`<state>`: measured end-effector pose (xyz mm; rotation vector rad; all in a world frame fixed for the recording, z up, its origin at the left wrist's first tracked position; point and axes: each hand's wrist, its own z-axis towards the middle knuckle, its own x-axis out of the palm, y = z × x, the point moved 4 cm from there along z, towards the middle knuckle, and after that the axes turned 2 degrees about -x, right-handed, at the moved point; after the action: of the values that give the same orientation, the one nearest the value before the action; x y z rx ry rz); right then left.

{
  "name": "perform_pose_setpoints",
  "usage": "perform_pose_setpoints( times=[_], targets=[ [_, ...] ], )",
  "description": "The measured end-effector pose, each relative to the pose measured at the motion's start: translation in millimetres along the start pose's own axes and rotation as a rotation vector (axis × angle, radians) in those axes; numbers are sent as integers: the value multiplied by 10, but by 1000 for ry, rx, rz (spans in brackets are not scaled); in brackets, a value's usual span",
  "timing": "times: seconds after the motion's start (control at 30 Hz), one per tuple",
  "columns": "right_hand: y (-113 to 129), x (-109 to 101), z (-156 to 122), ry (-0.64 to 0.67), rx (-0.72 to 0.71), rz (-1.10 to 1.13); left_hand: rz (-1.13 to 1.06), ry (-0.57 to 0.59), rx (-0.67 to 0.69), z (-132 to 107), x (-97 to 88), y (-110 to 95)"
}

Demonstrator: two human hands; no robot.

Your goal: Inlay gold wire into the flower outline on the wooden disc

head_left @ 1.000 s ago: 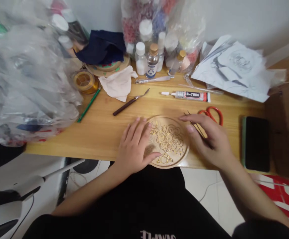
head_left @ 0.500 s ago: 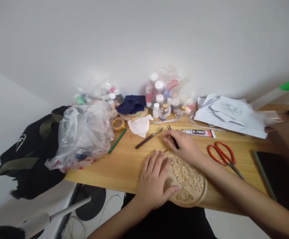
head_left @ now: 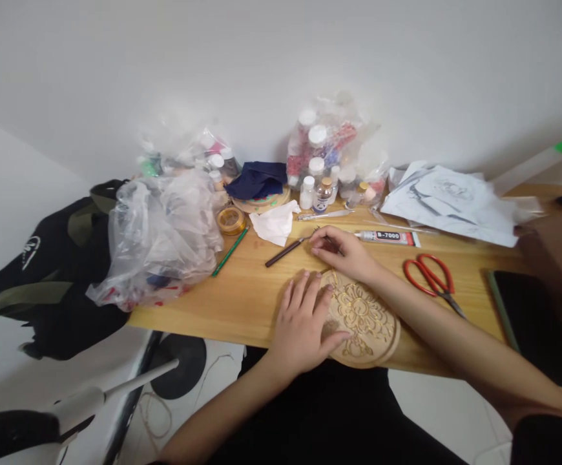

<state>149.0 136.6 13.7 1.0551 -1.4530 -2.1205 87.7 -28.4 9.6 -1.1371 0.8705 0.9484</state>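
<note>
One left hand spread flat, fingers loosely parted, gripping nothing, at nine o'clock on the round floral piece near the edge of the counter. Right hand at eleven o'clock, fingers curled, seemingly around a slim dark tool, mostly hidden. Gold outlining across much of the pattern, apparently well advanced; remaining gaps too small to tell. Glue tube at one o'clock, red-handled scissors at two, both untouched.

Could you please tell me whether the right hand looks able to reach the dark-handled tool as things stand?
Probably yes: the right hand is beside the dark-handled tool, whose handle lies uncovered, though tweezers seem to occupy the fingers.
</note>
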Motion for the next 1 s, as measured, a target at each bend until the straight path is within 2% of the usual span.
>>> perform_pose_setpoints(
  times=[0.17,0.37,0.53,0.77,1.0],
  targets=[
    [20,-37,-42,-44,5,83,12,-9,6,8,-7,-1],
    [60,-195,-129,-116,-4,94,6,-2,24,23,-8,-2],
    [28,-239,-159,-85,1,155,-10,-9,38,30,5,6],
    [-45,-166,-165,-15,-47,194,-21,-23,50,22,19,9],
    [15,-220,-233,-25,61,167,-85,-22,32,9,45,34]
  ],
)
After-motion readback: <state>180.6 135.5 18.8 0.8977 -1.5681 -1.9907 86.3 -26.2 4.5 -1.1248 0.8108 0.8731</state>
